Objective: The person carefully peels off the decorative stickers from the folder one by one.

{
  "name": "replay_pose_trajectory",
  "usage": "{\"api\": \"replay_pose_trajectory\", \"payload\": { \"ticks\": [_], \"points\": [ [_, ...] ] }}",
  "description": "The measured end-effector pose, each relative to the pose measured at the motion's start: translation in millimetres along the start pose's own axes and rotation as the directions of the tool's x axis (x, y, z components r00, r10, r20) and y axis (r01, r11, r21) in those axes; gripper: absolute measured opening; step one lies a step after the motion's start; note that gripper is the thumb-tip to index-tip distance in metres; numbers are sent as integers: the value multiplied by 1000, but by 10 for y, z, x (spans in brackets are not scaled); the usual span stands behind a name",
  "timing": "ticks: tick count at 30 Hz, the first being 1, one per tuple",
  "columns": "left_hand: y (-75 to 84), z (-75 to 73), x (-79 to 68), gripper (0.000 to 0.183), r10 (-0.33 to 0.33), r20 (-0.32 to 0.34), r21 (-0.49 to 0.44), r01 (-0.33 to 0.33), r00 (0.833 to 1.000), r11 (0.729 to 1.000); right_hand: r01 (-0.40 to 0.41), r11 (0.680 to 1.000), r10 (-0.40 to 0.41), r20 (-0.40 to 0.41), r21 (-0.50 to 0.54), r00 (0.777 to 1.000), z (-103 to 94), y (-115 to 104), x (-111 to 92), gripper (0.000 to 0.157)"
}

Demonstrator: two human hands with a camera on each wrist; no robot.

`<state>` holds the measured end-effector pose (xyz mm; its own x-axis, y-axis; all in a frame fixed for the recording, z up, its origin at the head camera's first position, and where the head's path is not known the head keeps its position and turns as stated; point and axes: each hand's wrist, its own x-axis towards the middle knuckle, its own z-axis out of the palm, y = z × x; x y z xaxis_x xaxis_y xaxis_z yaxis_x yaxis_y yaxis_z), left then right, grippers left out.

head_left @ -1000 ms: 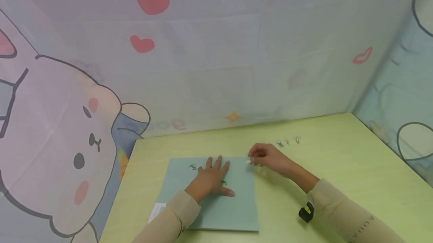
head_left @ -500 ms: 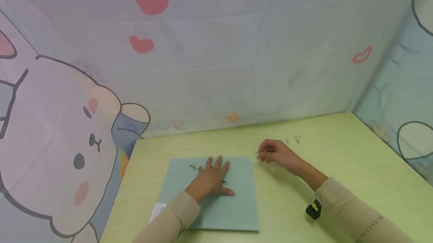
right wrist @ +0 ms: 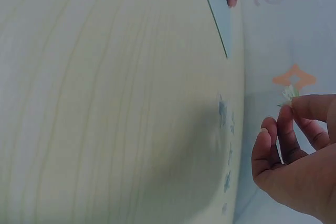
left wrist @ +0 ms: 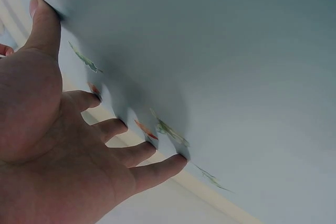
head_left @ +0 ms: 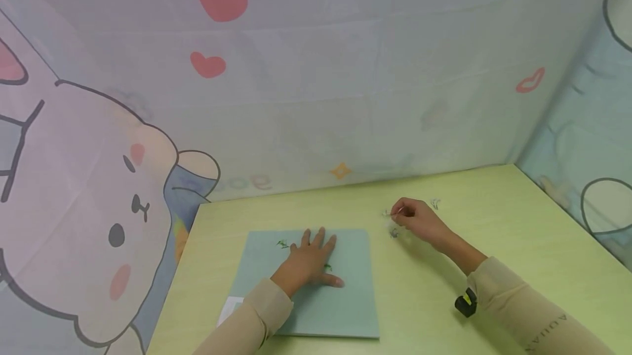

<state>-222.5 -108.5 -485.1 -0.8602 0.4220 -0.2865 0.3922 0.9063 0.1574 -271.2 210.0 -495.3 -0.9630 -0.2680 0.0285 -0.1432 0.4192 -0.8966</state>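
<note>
My left hand [head_left: 307, 260] lies spread on a flat pale blue-green board [head_left: 345, 311], its fingertips touching the surface. Green leafy sprigs [left wrist: 170, 132] and small orange pieces [left wrist: 145, 129] show on the board around those fingers. Off the board's right side, my right hand [head_left: 419, 223] is raised over the table. Between its thumb and a finger it pinches a small white flower sprig [right wrist: 289, 93] with a little green. Below this hand a blue-grey sprig [head_left: 394, 232] shows, and another pale sprig [head_left: 435, 203] lies behind it.
The pale yellow-green table [head_left: 518, 234] meets a printed cloth backdrop [head_left: 306, 97] along its back edge. A white label [head_left: 229, 309] shows at the board's lower left. In the right wrist view, several bluish sprigs [right wrist: 227, 182] lie near the table's far edge.
My right hand has moved right and away from the board's edge, still pinching the white flower sprig. A blue-grey sprig now shows below it. The left hand has stayed in place.
</note>
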Motion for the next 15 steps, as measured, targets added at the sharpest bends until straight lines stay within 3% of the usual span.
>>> {"api": "replay_pose_trajectory", "payload": {
  "ticks": [15],
  "points": [
    [12,-10,-17,109,-3,-6,-1,3,1000,1000,-60,998,60,-20,-9,998,-196,161,-25,36]
  ]
}}
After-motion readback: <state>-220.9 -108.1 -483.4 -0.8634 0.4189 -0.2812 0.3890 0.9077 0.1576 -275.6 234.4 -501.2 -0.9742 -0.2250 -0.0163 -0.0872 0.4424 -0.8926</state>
